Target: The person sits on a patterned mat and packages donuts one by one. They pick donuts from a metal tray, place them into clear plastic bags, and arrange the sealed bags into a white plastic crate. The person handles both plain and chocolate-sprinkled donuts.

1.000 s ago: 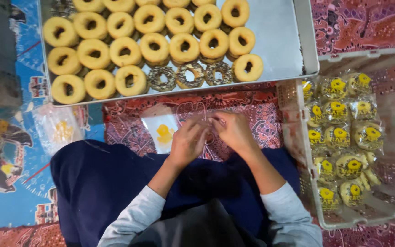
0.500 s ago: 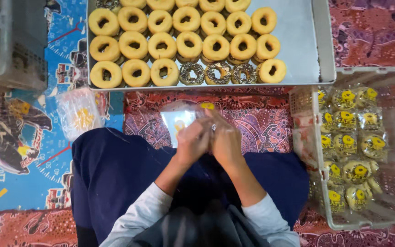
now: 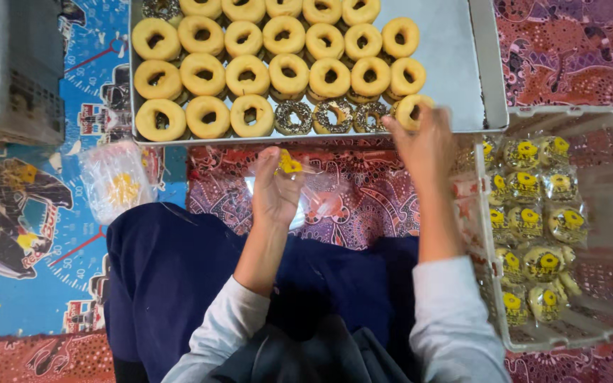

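Flanking tray [image 3: 455, 64] — crate [image 3: 604, 298], bag stack [image 3: 116, 181]

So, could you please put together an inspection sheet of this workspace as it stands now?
Surface: patterned floor mat, red-purple in the middle, blue printed sheet at left.
Job's things: metal tray with rows of yellow-glazed donuts and a few dark sprinkled ones; clear bag with a yellow label.
Clutter: stack of clear bags at left; white crate of bagged donuts at right; grey crate top left.
Grips: left hand holds the clear bag; right hand reaches the donut at the row's end.
Cables: nothing seen.
Surroundings: person's dark blue lap, grey sleeves.
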